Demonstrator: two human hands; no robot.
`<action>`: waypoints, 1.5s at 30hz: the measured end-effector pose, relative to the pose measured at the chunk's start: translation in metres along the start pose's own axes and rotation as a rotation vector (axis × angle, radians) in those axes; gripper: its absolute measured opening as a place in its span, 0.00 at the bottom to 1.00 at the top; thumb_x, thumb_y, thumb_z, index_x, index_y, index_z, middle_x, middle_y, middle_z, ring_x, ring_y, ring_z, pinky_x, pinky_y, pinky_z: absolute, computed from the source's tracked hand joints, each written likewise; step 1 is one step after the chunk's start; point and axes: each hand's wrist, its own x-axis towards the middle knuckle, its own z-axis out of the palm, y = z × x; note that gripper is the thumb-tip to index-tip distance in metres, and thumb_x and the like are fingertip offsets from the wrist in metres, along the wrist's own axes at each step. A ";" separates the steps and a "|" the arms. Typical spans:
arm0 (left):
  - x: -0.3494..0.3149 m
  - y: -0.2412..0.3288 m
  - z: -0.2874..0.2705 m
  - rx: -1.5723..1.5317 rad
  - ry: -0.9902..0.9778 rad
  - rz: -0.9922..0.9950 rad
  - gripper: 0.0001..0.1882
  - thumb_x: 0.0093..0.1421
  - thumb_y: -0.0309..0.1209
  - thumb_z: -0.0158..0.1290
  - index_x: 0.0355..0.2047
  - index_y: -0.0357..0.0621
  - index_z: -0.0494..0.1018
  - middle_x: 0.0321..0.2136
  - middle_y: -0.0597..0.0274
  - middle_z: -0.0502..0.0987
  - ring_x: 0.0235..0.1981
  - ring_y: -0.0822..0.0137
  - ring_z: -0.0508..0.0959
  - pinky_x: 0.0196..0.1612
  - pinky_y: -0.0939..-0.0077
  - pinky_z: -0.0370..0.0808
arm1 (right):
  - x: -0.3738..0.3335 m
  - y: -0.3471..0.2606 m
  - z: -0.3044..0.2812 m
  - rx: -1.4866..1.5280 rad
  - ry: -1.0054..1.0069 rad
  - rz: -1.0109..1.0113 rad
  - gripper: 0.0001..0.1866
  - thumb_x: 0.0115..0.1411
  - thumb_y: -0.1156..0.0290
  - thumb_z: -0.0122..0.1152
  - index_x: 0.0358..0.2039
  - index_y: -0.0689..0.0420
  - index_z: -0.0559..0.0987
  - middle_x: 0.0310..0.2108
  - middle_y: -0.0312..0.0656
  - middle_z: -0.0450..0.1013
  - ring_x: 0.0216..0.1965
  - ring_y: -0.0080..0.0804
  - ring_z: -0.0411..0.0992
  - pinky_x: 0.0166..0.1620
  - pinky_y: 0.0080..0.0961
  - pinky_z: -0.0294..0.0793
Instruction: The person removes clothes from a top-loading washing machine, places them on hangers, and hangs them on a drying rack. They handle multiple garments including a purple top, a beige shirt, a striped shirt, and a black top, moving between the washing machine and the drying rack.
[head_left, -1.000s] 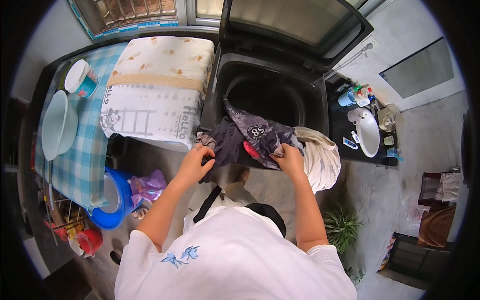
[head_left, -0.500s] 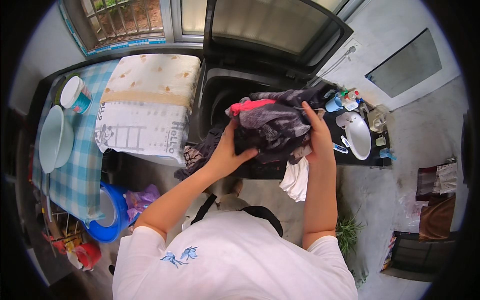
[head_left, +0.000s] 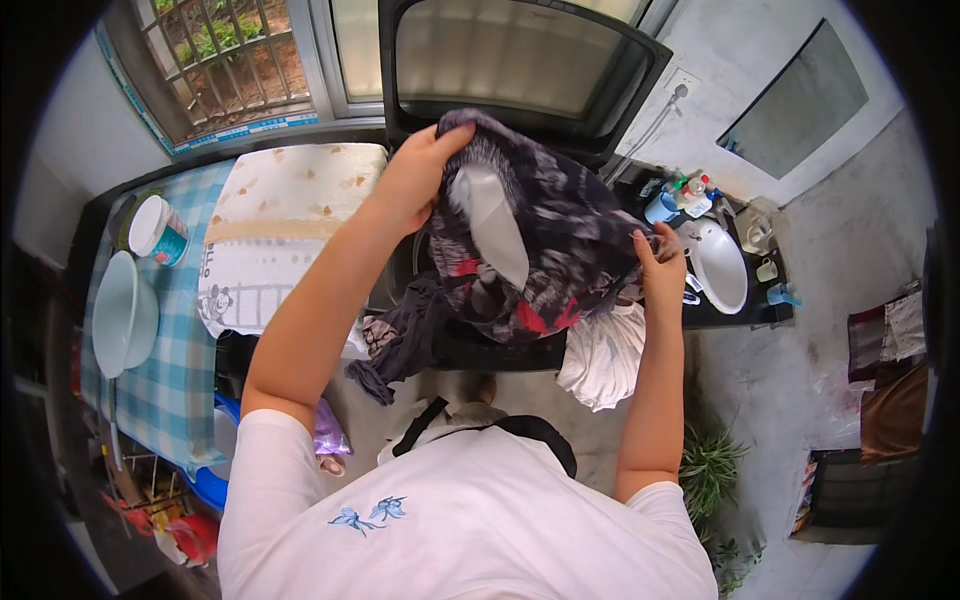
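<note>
We grip the dark patterned garment [head_left: 540, 240] with left hand [head_left: 415, 175] and right hand [head_left: 660, 270], both clamped, spread crosswise above the washing machine [head_left: 480, 350].

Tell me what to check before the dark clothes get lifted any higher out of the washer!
1. Left hand grips the top of the dark patterned garment: ok.
2. Right hand holds its right edge: ok.
3. Washer lid stands open: ok.
4. White cloth stays put: not ok, it hangs over the washer's front.
5. Dark grey cloth is free of the lifted garment: cannot tell.
6. Drum emptied: cannot tell, hidden.
</note>
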 end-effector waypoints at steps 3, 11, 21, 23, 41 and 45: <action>-0.002 0.019 0.021 -0.139 -0.020 -0.017 0.08 0.66 0.34 0.52 0.42 0.45 0.73 0.36 0.65 0.80 0.36 0.69 0.81 0.41 0.69 0.79 | -0.019 -0.028 0.024 -0.226 0.143 -0.440 0.18 0.55 0.70 0.69 0.45 0.59 0.75 0.41 0.41 0.68 0.38 0.30 0.70 0.42 0.22 0.70; 0.014 0.004 0.033 -0.127 -0.099 0.108 0.15 0.60 0.31 0.60 0.45 0.43 0.69 0.39 0.64 0.77 0.41 0.70 0.78 0.43 0.69 0.77 | -0.112 0.037 0.106 -0.351 -0.712 -0.255 0.22 0.52 0.53 0.69 0.35 0.61 0.78 0.25 0.52 0.76 0.30 0.53 0.75 0.34 0.39 0.72; 0.044 -0.017 -0.100 1.685 0.108 0.416 0.29 0.43 0.26 0.64 0.45 0.31 0.66 0.40 0.35 0.75 0.44 0.42 0.77 0.47 0.58 0.76 | 0.014 -0.051 0.045 -0.868 -0.439 -0.849 0.11 0.53 0.62 0.66 0.28 0.55 0.76 0.29 0.43 0.73 0.30 0.48 0.75 0.32 0.40 0.73; 0.043 -0.009 -0.100 1.711 0.246 0.416 0.27 0.47 0.25 0.60 0.47 0.33 0.65 0.36 0.36 0.76 0.41 0.39 0.77 0.45 0.53 0.76 | 0.025 -0.074 0.043 -0.920 -0.331 -0.912 0.10 0.54 0.63 0.65 0.29 0.54 0.77 0.30 0.41 0.74 0.30 0.47 0.75 0.31 0.39 0.73; -0.052 0.069 0.086 1.241 -0.149 0.952 0.15 0.62 0.36 0.46 0.42 0.40 0.73 0.22 0.53 0.77 0.24 0.63 0.80 0.32 0.70 0.75 | 0.018 -0.200 -0.151 -0.908 0.662 -0.743 0.16 0.58 0.74 0.58 0.47 0.50 0.76 0.38 0.42 0.75 0.30 0.39 0.75 0.34 0.33 0.73; -0.110 0.052 0.149 1.021 -0.701 0.757 0.14 0.57 0.35 0.48 0.38 0.39 0.74 0.15 0.55 0.73 0.16 0.56 0.74 0.23 0.67 0.70 | -0.021 -0.245 -0.224 -0.908 0.952 -0.936 0.13 0.59 0.78 0.54 0.45 0.59 0.77 0.39 0.46 0.75 0.37 0.39 0.76 0.44 0.30 0.73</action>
